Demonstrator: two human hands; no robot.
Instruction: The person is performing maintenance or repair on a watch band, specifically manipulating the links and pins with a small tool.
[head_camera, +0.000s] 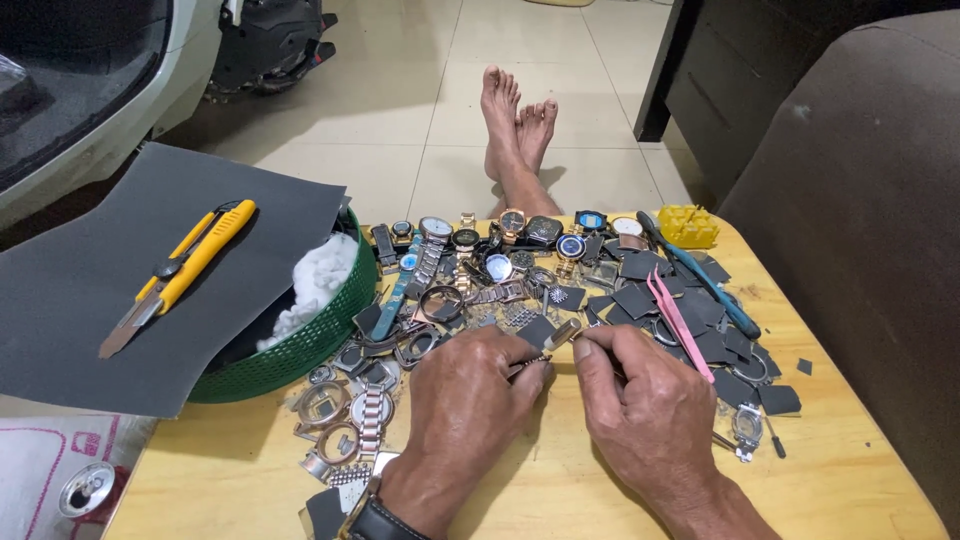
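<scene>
at nine o'clock from the hands a yellow snap-blade utility knife lies flat on a dark grey sheet of abrasive paper, which is draped over a green plastic basket with white cotton wadding showing at its rim; laid over the basket, the sheet serves as a shelf that keeps the blade off the crowded pale wooden tabletop. at seven o'clock of the left hand lie bare round metal watch cases and a steel link bracelet, within easy reach.

the left hand, a dark watch on its wrist, is closed in a pinch on a small silver-and-gold metal watch part, probably held low over the table so it stays steady. the part sits at one o'clock from that hand, at its fingertips. the right hand meets it from the other side, thumb and forefinger together at the part's end; what it grips there, if anything, i cannot tell.

at twelve o'clock a row of assorted wristwatches lies face up. at two o'clock of the right hand rest pink plastic tweezers, teal-handled pliers and a yellow plastic block, among cut dark squares.
</scene>
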